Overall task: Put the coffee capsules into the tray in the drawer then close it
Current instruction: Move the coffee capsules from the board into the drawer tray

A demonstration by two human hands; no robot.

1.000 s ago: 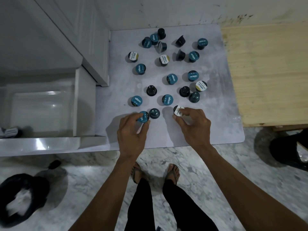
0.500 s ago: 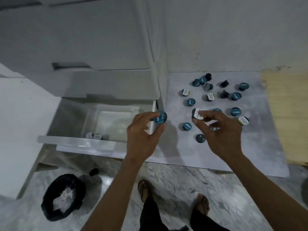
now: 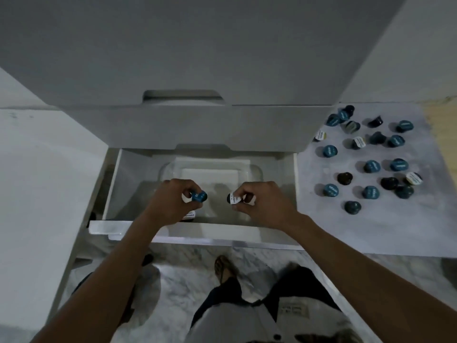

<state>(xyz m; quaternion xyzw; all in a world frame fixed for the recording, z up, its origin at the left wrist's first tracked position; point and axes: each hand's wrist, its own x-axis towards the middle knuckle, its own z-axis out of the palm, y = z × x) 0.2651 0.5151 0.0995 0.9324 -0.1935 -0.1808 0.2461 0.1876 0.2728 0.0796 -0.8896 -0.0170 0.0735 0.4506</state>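
Over the open drawer (image 3: 112,184), in the head view, the left hand (image 3: 170,200) pinches a blue-lidded capsule (image 3: 199,196) and the right hand (image 3: 259,203) pinches a white-lidded capsule (image 3: 233,198), both above the clear tray (image 3: 257,170). To do this well, lower each hand close to the tray floor before letting go, so that neither capsule bounces out. Well to the right of the right hand, the remaining capsules (image 3: 372,166) lie scattered on the bench (image 3: 420,219); one more (image 3: 190,215) lies just beneath the left hand.
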